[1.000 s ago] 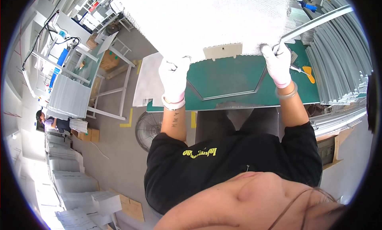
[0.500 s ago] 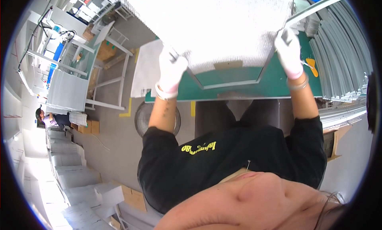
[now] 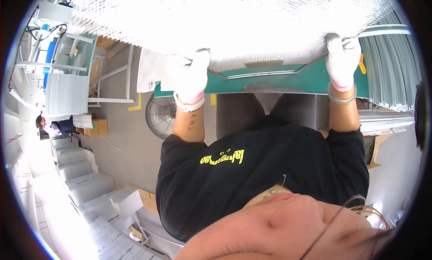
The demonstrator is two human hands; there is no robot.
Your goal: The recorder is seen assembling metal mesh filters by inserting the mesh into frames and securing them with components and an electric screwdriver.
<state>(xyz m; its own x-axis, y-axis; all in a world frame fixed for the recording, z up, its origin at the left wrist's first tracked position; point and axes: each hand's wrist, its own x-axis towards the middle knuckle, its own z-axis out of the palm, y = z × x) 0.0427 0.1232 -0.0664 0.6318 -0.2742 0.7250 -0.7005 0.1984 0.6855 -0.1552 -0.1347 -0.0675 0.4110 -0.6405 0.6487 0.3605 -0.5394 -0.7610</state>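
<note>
A wide white textured mesh sheet (image 3: 270,30), finely ridged and nearly overexposed, fills the top of the view above a green-topped table (image 3: 225,85). My gloved left hand (image 3: 192,75) is closed at its near left edge, with a short dark strip at the fingers. At the near right edge my gloved right hand (image 3: 340,64) is pinched closed, next to a pale bar (image 3: 382,30) running off to the right. Under the sheet's near side a thin grey frame (image 3: 261,74) shows over the green top. The fingertips of both hands are partly lost in glare.
Long pale strips (image 3: 389,71) are stacked at the right, near an orange tool (image 3: 362,64). A floor fan (image 3: 161,117) stands left of my legs. White-framed workbenches (image 3: 110,75) and another person (image 3: 56,126) are farther left. Cardboard boxes (image 3: 96,127) sit on the floor there.
The mesh sheet now spreads wider across the top of the view. My right hand has shifted right with the sheet's edge. The whole view has tilted, so the table edge sits higher.
</note>
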